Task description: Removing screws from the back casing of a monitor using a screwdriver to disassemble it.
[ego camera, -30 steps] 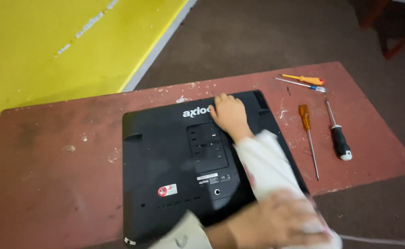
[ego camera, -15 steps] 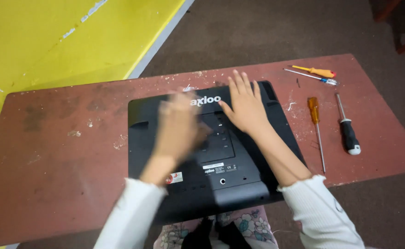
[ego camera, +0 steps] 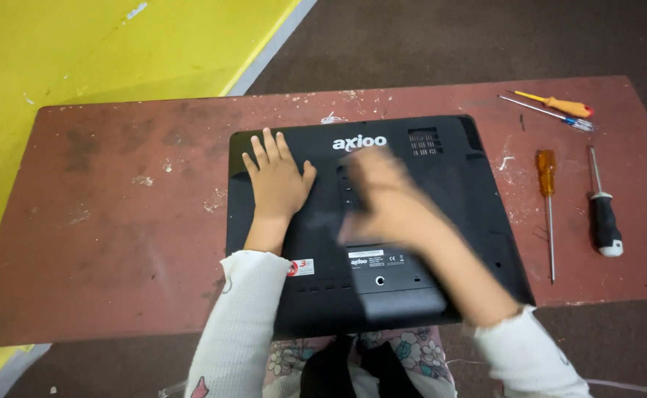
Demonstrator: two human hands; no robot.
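Flat and splayed, the left hand presses the black plastic monitor back mid-frame, while the right hand hovers blurred, fingers loosely apart, gripping nothing.

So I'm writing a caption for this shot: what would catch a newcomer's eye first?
A big black monitor lying face down fills the middle of the worn reddish table. The left hand rests flat on its back near the upper left corner, fingers spread, while the right hand is a blur over the centre. Screwdrivers lie to the right on the table.
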